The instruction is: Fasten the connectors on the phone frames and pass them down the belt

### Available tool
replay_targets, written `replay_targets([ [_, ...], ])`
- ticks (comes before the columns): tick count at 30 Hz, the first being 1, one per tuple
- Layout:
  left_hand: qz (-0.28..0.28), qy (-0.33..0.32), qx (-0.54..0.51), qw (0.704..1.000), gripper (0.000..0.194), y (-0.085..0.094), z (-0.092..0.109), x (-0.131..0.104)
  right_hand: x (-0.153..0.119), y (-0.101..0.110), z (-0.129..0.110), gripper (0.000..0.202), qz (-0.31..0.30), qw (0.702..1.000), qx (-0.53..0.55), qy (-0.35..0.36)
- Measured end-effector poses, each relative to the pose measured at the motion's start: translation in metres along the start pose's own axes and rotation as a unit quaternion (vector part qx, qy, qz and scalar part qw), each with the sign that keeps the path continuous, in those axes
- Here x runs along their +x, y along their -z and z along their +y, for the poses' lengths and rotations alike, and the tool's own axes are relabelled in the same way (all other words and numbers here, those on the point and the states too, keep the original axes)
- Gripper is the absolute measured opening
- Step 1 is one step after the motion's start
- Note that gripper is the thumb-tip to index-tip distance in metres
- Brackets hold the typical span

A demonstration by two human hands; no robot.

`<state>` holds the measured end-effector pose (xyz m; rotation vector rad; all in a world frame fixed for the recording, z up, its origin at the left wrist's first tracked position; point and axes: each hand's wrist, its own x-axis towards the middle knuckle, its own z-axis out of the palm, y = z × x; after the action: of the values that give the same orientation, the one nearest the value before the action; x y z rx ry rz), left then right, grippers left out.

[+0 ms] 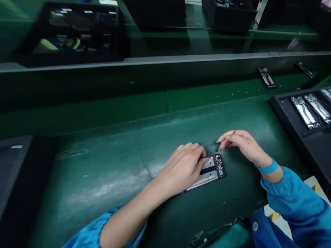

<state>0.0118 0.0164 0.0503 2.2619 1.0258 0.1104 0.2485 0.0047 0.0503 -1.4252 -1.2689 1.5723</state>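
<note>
Head cam: L hand (184,163) palm-dn o/ phone (219,166).

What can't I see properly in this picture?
In the head view:
Phone-like device: its left end is hidden by the left hand and forearm.
Right hand: whether it pinches anything is too small and blurred to tell.
Black tray: cut off by the right edge.
Dark box, top left: contents blurred.

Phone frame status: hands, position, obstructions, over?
Left hand on phone frame; right hand apart from it, grip unclear. Frame flat on green bench, left hand covering part.
</note>
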Motion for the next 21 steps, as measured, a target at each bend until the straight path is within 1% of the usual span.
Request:
replay_targets([
  [1, -0.002, 0.005, -0.022, 1.0, 0.019, 0.001, 0.002, 0.0, -0.002, 0.001, -0.001, 0.031, 0.039, 0.998, -0.005, 0.045],
  [2, 0.003, 0.012, -0.049, 0.999, 0.02, 0.002, 0.004, 0.0, -0.004, 0.0, -0.001, 0.03, 0.057, 0.996, -0.02, 0.073],
  [3, 0.015, 0.017, -0.075, 0.997, 0.02, 0.003, 0.005, -0.001, -0.006, -0.002, -0.002, 0.027, 0.049, 0.995, -0.036, 0.081],
  [6, 0.08, 0.016, -0.122, 0.989, 0.018, 0.004, 0.009, -0.003, -0.01, -0.016, -0.001, 0.021, -0.021, 0.996, -0.059, 0.057],
  [7, 0.1, 0.015, -0.125, 0.987, 0.017, 0.004, 0.011, -0.004, -0.011, -0.02, 0.0, 0.021, -0.03, 0.997, -0.058, 0.051],
  [11, 0.15, 0.036, -0.123, 0.98, 0.019, -0.002, 0.014, -0.008, -0.01, -0.033, 0.004, 0.019, -0.006, 0.996, -0.052, 0.078],
  [15, 0.171, 0.055, -0.133, 0.975, 0.021, -0.007, 0.015, -0.008, -0.011, -0.035, 0.006, 0.019, 0.011, 0.993, -0.052, 0.102],
  [21, 0.169, 0.063, -0.145, 0.973, 0.019, -0.01, 0.013, -0.008, -0.011, -0.035, 0.007, 0.018, 0.011, 0.992, -0.048, 0.113],
])
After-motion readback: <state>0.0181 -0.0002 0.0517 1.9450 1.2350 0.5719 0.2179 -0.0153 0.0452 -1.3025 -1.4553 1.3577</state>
